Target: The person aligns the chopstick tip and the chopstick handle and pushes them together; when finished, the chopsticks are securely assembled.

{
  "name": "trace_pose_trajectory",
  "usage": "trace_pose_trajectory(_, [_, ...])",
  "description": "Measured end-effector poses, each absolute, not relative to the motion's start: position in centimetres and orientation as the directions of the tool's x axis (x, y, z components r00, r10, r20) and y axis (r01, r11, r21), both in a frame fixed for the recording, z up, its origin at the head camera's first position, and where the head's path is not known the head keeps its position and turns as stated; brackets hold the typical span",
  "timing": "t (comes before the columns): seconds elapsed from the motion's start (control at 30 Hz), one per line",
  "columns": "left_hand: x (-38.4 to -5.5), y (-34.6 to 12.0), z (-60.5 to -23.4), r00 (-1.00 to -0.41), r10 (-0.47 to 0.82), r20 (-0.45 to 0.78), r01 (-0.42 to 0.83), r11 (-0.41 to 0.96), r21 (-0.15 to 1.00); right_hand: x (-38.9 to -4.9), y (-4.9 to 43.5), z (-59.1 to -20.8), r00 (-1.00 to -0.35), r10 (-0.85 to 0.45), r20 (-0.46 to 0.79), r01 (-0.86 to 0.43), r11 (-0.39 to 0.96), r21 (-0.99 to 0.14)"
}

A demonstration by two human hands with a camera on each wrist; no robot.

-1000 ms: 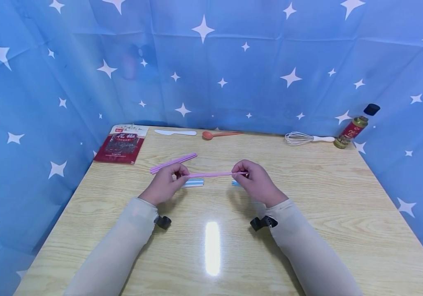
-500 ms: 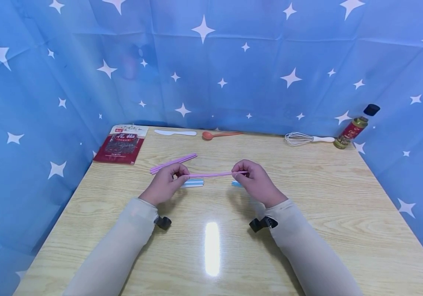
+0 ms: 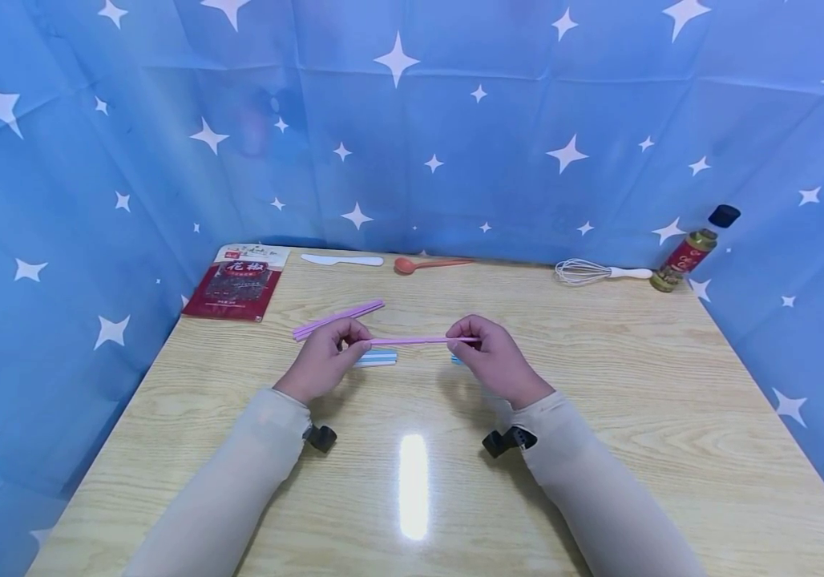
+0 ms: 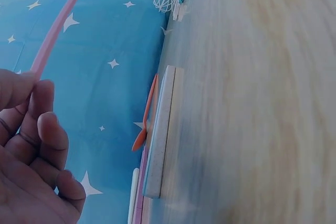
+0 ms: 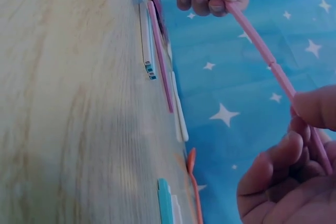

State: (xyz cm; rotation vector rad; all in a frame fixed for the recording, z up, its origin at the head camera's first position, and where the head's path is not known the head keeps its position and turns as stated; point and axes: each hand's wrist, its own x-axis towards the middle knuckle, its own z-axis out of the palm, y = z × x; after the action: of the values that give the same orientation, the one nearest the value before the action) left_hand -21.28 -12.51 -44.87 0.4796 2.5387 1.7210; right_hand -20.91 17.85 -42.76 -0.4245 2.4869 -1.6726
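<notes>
pink stick [image 5: 280,77], seam [image 5: 272,64] clearer from wrists

In front of me, a curtained-off booth laid with kitchenware: blue star-print curtains [image 3: 455,112] on three sides, a wood-grain worktop [image 3: 672,393], a balloon whisk [image 3: 605,272], an orange spoon [image 3: 405,265].

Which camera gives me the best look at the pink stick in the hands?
The right wrist view: the pink stick looks large and its seam shows clearly. The head view shows it small and thin; the left wrist view shows it large, but running to the top edge.
</notes>
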Motion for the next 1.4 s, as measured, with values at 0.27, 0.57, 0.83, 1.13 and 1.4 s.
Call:
trace_pose_trajectory(0.27, [-21.1, -12.3, -44.7, -0.96, 0.246, 0.134, 0.217, 0.351, 0.911, -21.0, 17.7, -43.3, -0.947, -0.305, 0.104, -0.213, 0.352, -0.911])
trace_pose_trajectory(0.57, [-20.9, -12.1, -44.4, -0.954, 0.248, 0.168, 0.247, 0.333, 0.91, -20.7, 17.3, -43.4, -0.945, -0.308, 0.112, -0.222, 0.35, -0.91])
trace_pose_trajectory(0.83, [-20.7, -12.0, -44.2, -0.956, 0.259, 0.139, 0.227, 0.35, 0.909, -20.7, 17.4, -43.6, -0.945, -0.306, 0.115, -0.225, 0.356, -0.907])
trace_pose_trajectory(1.13, [-21.8, -13.5, -45.0, -0.958, 0.256, 0.127, 0.218, 0.367, 0.904, -21.3, 18.1, -43.5, -0.963, -0.25, 0.102, -0.197, 0.393, -0.898])
trace_pose_trajectory(1.4, [-23.0, -16.1, -45.4, -0.979, 0.155, 0.13, 0.188, 0.459, 0.868, -22.0, 18.9, -44.1, -0.975, -0.186, 0.125, -0.187, 0.368, -0.911])
